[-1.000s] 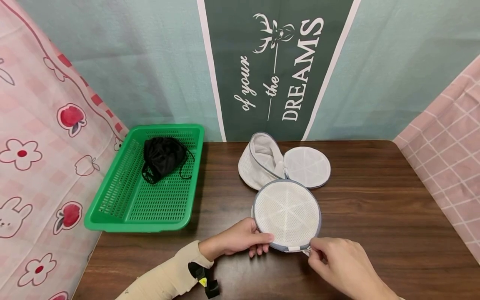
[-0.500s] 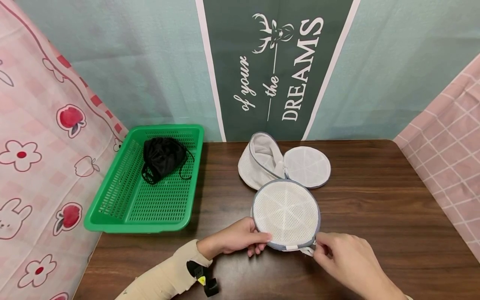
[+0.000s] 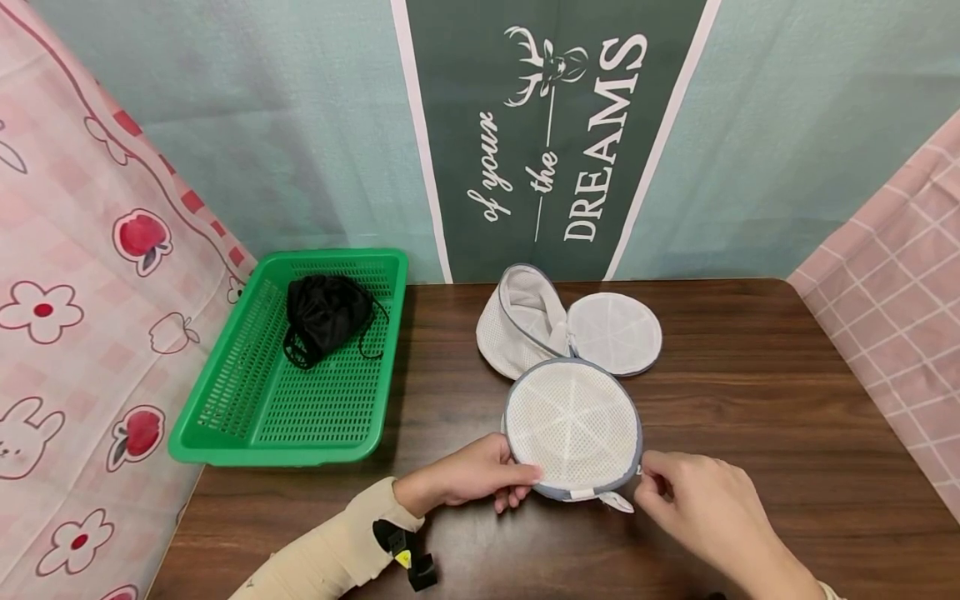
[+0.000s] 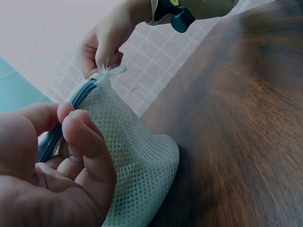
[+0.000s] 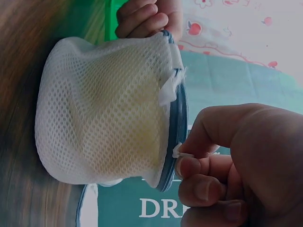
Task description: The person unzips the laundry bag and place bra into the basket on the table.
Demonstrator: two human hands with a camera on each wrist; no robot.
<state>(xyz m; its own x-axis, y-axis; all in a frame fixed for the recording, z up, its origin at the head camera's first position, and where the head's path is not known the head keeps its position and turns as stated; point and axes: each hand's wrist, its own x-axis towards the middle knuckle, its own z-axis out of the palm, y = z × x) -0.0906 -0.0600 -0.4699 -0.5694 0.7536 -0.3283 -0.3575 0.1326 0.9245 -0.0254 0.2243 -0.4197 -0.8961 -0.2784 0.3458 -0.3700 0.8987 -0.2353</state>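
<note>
A white mesh laundry bag (image 3: 572, 425) with a round lid and blue-grey zipper edging stands on the table in front of me. My left hand (image 3: 480, 477) pinches its zipped rim at the near left, thumb on top of the lid. At the near right of the rim, my right hand (image 3: 701, 508) pinches the small white zipper pull (image 5: 179, 152) between thumb and forefinger. A white fabric tab (image 5: 169, 89) sticks out from the rim between the two hands. In the left wrist view the mesh side (image 4: 142, 156) bulges down toward the tabletop.
Behind it lies a second white mesh bag (image 3: 498, 333), unzipped, its round lid (image 3: 615, 333) flat on the wooden table (image 3: 750, 400). On the left is a green plastic basket (image 3: 281, 454) containing a black drawstring pouch (image 3: 327, 312). Printed curtains surround the table.
My right hand has drawn the zipper pull along the rim, right and slightly away from me, leaving the white tab exposed. The left hand keeps its hold with hardly any movement.
</note>
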